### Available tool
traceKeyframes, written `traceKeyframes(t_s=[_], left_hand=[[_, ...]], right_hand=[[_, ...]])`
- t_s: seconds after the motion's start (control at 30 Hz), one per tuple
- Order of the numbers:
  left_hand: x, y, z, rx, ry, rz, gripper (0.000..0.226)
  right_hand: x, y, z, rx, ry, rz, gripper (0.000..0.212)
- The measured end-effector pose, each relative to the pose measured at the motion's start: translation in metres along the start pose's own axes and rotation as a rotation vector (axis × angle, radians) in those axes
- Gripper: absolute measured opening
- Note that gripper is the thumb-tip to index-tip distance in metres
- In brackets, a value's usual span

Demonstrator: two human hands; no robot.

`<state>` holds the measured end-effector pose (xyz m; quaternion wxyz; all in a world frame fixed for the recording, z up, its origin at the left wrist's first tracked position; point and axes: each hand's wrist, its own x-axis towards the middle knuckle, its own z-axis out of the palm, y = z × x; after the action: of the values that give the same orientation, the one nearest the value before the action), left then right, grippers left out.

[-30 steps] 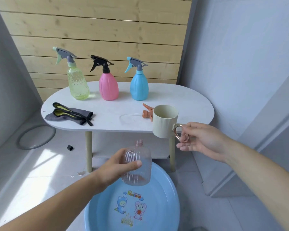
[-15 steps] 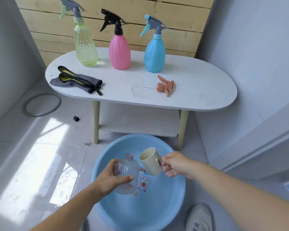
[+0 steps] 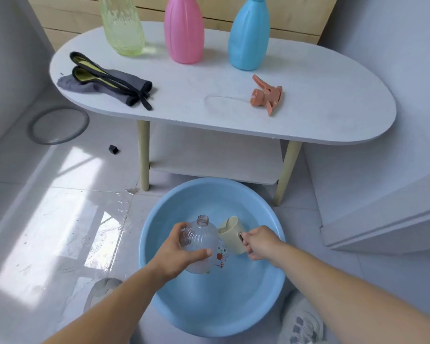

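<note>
My left hand [image 3: 178, 253] grips a clear ribbed plastic bottle [image 3: 201, 240] with no cap, held upright over a blue basin [image 3: 209, 306] on the floor. Beside it, my right hand [image 3: 260, 242] holds a cream mug [image 3: 231, 232] by its handle, tilted with its mouth toward the bottle's neck. Both sit low inside the basin. An orange spray-trigger head [image 3: 267, 96] with its thin tube lies on the white table [image 3: 333, 115].
Yellow-green [image 3: 122, 28], pink [image 3: 184, 33] and blue [image 3: 248, 38] spray bottles stand at the table's back. A grey cloth [image 3: 104, 81] lies at its left. A ring lid [image 3: 57, 125] and small black cap [image 3: 113, 149] lie on the floor. Shoes [image 3: 301, 321] flank the basin.
Both hands have lowered from table height down into the basin, bringing bottle and mug close together. The mug has tipped toward the bottle. The camera has tilted downward.
</note>
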<state>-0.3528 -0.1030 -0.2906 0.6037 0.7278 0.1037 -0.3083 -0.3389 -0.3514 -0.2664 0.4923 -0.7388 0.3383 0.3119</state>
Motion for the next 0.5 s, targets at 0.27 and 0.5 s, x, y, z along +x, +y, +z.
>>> traceKeyframes(t_s=[0.27,0.5], left_hand=[[0.005,-0.003,0.001,-0.012,0.014,-0.006,0.105],[0.006,-0.009,-0.002,0.012,0.020,-0.019,0.107]], right_hand=[[0.012,-0.003,0.006,0.020,0.013,-0.007,0.028],[0.017,-0.004,0.006,0.041,0.014,-0.001,0.028]])
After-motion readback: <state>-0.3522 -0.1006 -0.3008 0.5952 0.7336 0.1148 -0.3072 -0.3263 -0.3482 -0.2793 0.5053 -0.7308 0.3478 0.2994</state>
